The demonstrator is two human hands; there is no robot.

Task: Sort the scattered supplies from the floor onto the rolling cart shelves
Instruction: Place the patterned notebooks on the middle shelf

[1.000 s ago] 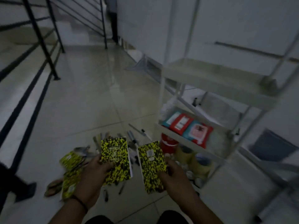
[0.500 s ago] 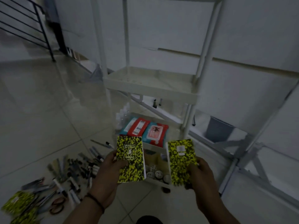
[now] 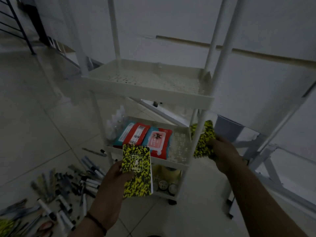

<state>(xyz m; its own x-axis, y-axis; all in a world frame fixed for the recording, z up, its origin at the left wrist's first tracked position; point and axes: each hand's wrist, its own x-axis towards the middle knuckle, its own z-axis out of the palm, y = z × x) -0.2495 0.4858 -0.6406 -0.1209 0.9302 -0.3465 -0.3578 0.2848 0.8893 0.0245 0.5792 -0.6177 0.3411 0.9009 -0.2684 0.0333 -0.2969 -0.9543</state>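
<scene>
My left hand (image 3: 109,189) grips a yellow-and-black speckled notebook (image 3: 136,170) upright in front of the white rolling cart (image 3: 147,89). My right hand (image 3: 222,153) holds a second speckled notebook (image 3: 203,139) at the right side of the cart's middle shelf (image 3: 179,144), partly behind the cart's front-right post. Red and teal wipe packs (image 3: 147,137) and clear bottles (image 3: 114,124) lie on that middle shelf. The upper perforated shelf holds nothing. Tape rolls (image 3: 164,183) sit on the bottom shelf.
Pens and markers (image 3: 71,183) lie scattered on the tiled floor at lower left, with scissors (image 3: 44,226) and more speckled notebooks (image 3: 6,224) at the far left edge. A grey bin (image 3: 227,127) stands behind the cart. White metal frame legs (image 3: 266,159) rise at right.
My view has swung right and closer to the cart. My right hand moved its notebook right and up to the middle shelf's side; my left hand keeps its notebook in front.
</scene>
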